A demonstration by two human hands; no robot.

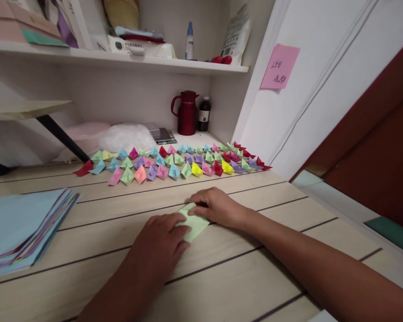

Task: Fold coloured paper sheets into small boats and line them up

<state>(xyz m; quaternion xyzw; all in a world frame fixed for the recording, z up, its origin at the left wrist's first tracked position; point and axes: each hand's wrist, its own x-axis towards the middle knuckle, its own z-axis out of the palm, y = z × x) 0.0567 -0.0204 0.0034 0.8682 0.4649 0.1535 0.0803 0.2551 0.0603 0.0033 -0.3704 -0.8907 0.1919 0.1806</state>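
A pale green folded paper (195,225) lies on the wooden table (242,277) in front of me. My left hand (161,243) lies flat on its left part, fingers stretched out and pressing it down. My right hand (216,206) rests on its upper right edge, fingers curled and pressed onto the fold. Most of the paper is hidden under both hands. Behind them stand several rows of small folded paper boats (174,162) in many colours.
A stack of coloured paper sheets (18,228), light blue on top, lies at the left. Against the back wall stand a dark red jug (187,112) and a dark bottle (204,114). A pink sticky note (280,66) hangs on the white panel at right.
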